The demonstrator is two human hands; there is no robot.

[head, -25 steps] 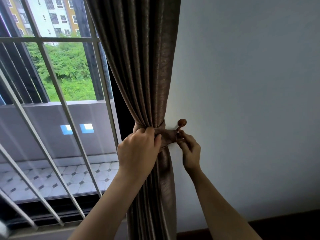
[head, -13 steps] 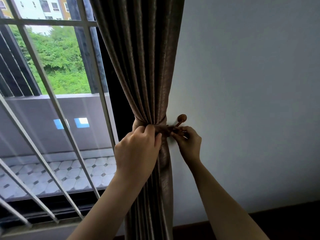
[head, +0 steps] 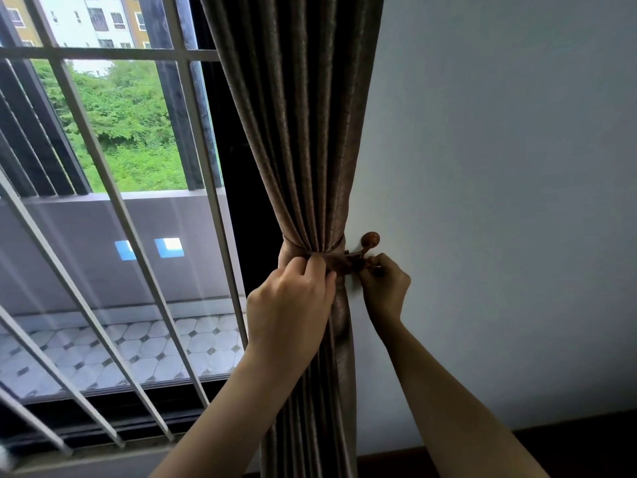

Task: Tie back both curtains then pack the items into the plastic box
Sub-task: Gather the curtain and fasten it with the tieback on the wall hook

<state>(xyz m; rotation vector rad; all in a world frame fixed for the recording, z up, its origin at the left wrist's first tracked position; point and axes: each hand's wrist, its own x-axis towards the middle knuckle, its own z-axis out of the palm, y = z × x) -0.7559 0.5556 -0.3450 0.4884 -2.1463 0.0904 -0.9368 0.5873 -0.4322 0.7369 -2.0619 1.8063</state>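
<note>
A brown curtain hangs gathered beside the white wall. A matching tie-back band is wrapped round its waist. My left hand grips the gathered curtain and the band from the front. My right hand pinches the band's end just below a round brown wooden hook fixed to the wall. The band's end is hidden behind my fingers. No plastic box and no second curtain are in view.
A window with a white metal grille fills the left side, with a tiled balcony floor behind it. The plain white wall lies to the right, and a dark skirting board runs along the bottom.
My right hand has brought the band's end closer under the hook, and the band has drawn tighter round the curtain. My left hand keeps its grip in the same place.
</note>
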